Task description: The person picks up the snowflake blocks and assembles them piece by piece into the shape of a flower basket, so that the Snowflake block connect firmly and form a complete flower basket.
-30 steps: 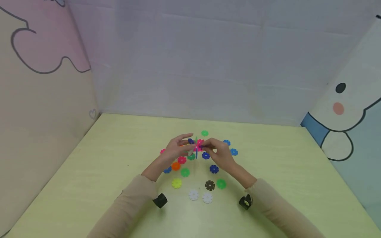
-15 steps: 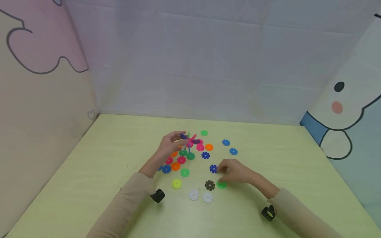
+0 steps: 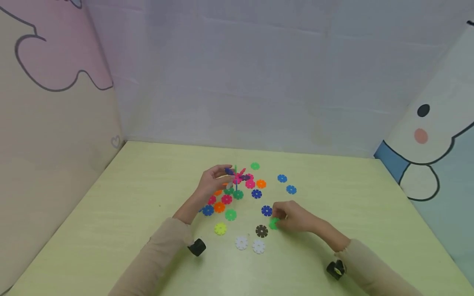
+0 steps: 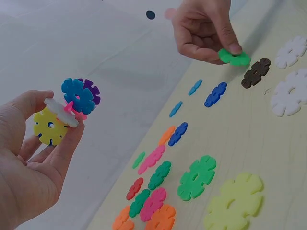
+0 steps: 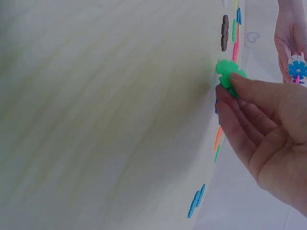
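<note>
My left hand [image 3: 210, 181] holds a cluster of interlocked notched plastic discs above the table. In the left wrist view a white disc [image 4: 61, 112] of the cluster is between thumb and fingers, with a yellow disc [image 4: 50, 126] below it and a blue disc [image 4: 78, 96] and purple one on the far side. A pink disc [image 3: 237, 177] shows at its middle in the head view. My right hand [image 3: 295, 216] pinches a green notched disc [image 5: 227, 74] between thumb and forefinger, raised just off the table. Close by lie a dark blue disc [image 3: 266, 211] and a dark brown disc [image 3: 261, 231].
Loose discs lie flat on the pale yellow table [image 3: 148, 246]. Two white discs [image 3: 242, 243] and a yellow-green disc [image 3: 220, 229] are nearest; light blue discs [image 3: 291, 189] sit at the right. A fabric wall [image 3: 237, 82] stands along the back.
My right hand has left the cluster, come down to the right and picked up the green disc. The left hand has shifted slightly left, still holding the cluster, where a purple disc now shows.
</note>
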`<state>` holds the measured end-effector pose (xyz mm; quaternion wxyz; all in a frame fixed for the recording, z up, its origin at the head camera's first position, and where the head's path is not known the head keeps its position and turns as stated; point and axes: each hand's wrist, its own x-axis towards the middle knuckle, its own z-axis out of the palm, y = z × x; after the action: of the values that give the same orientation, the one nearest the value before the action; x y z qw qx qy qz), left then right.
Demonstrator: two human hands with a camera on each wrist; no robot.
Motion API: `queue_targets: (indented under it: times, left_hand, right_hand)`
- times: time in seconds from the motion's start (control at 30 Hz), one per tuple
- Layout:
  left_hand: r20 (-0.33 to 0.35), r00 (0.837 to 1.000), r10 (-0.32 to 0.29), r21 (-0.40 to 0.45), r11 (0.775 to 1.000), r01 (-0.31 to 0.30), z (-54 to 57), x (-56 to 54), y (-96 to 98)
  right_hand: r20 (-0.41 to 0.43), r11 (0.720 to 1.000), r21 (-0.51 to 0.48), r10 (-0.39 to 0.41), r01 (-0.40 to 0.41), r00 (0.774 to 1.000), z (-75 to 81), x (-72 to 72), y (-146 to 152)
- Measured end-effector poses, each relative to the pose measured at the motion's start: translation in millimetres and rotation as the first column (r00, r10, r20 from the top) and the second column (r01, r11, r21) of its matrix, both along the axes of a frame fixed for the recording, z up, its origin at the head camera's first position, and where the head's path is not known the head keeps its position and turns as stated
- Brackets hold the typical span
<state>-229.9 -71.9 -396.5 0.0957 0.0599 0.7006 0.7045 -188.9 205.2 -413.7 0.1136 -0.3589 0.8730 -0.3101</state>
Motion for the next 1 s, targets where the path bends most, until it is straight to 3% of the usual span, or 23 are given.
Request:
queue_targets:
  times: [0.13, 0.23, 0.43, 0.57, 0.83, 1.0]
  left_hand:
    - [-0.008, 1.0, 0.017, 0.044, 0.999, -0.017, 3.2, 0.4, 4.1]
    - [-0.009, 0.999, 0.037, 0.076, 0.996, -0.036, 5.2, 1.4, 8.8]
    - [-0.018, 0.996, 0.086, 0.136, 0.987, -0.082, 8.6, 2.1, 16.2]
    - [-0.039, 0.994, 0.099, 0.138, 0.986, -0.092, 10.0, 2.3, 18.7]
    - [-0.034, 0.993, 0.115, 0.15, 0.983, -0.109, 13.4, 3.3, 21.2]
    - [-0.034, 0.993, 0.11, 0.163, 0.981, -0.104, 13.7, 4.1, 22.3]
  right_hand:
    - [-0.118, 0.984, -0.128, -0.142, 0.127, 0.983, 11.2, -5.1, -18.4]
    - [-0.219, 0.939, -0.278, -0.269, 0.204, 0.938, 20.0, -8.8, -37.5]
    - [-0.401, 0.856, -0.498, -0.372, 0.141, 0.837, 26.6, -16.3, -64.6]
    - [-0.428, 0.807, -0.582, -0.409, 0.1, 0.806, 25.3, -18.6, -70.5]
    - [-0.442, 0.798, -0.586, -0.458, 0.138, 0.771, 25.4, -23.3, -75.2]
    - [-0.456, 0.807, -0.575, -0.455, 0.137, 0.765, 23.8, -24.2, -77.4]
